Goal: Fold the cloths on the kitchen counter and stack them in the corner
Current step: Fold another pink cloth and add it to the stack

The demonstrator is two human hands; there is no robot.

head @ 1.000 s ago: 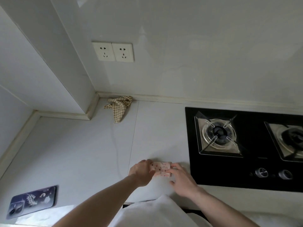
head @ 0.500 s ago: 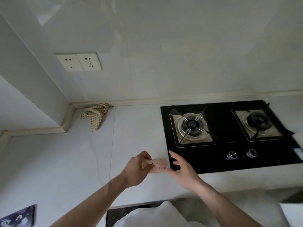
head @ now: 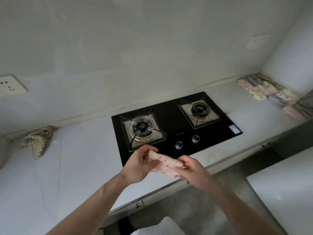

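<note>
A small folded pink cloth with red dots [head: 165,164] is held in the air above the counter's front edge, just in front of the stove. My left hand [head: 138,164] grips its left end and my right hand [head: 192,169] grips its right end. A crumpled beige checked cloth [head: 38,141] lies on the counter at the back left, against the wall. Several folded cloths [head: 271,92] are lined up in the far right corner of the counter.
A black two-burner gas stove [head: 174,121] with two knobs sits in the white counter [head: 76,167] between the hands and the right corner. A wall socket [head: 10,85] is at the left edge. The counter's front edge runs diagonally below my hands.
The pink cloth has been lifted off the counter and carried right, now gripped by both hands. The view has swung right, bringing the corner cloths in sight and losing the phone.
</note>
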